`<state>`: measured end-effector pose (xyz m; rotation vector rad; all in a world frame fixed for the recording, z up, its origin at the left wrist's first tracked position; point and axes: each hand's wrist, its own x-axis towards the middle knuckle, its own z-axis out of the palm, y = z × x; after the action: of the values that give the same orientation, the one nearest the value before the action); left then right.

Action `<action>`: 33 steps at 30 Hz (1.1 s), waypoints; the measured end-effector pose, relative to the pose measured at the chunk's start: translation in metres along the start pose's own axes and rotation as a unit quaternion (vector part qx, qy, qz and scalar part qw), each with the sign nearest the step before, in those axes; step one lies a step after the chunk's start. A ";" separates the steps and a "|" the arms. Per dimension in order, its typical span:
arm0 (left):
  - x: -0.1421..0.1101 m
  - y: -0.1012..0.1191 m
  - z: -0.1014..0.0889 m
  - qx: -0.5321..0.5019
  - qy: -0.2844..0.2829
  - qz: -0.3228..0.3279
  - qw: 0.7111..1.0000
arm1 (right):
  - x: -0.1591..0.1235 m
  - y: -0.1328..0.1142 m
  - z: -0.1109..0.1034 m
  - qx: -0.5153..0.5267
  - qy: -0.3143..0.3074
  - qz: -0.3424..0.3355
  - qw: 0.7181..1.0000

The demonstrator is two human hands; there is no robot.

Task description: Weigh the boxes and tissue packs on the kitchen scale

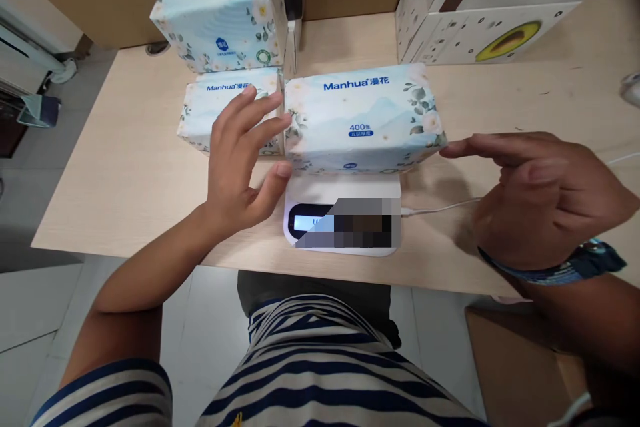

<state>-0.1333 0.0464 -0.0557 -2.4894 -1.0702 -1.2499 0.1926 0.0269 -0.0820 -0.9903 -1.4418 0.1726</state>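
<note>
A pale blue Manhua tissue pack (pixel 363 117) lies on a white digital scale (pixel 345 190) near the table's front edge. My left hand (pixel 240 160) is open, fingers spread, its fingertips and thumb at the pack's left end. My right hand (pixel 540 190) is open beside the pack's right end, the forefinger stretched out and just reaching its corner. Neither hand holds anything.
A second tissue pack (pixel 207 103) lies left of the scale and a third (pixel 220 10) stands behind it. A large white carton (pixel 480 7) sits at the back right. A white cable (pixel 440 208) runs right from the scale across the light wooden table (pixel 125 167).
</note>
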 end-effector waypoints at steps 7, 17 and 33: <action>-0.001 0.000 -0.001 -0.018 -0.009 0.015 1.000 | 0.004 0.000 0.002 0.000 0.015 -0.069 0.998; 0.002 0.000 0.001 -0.001 0.001 0.035 0.999 | 0.005 -0.002 0.001 -0.053 0.007 -0.055 0.997; 0.005 0.004 -0.002 0.028 -0.022 0.019 0.999 | 0.006 0.004 0.002 -0.029 0.000 -0.076 0.997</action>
<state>-0.1300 0.0452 -0.0495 -2.4942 -1.0485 -1.1446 0.1942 0.0340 -0.0809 -0.9226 -1.5222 0.0205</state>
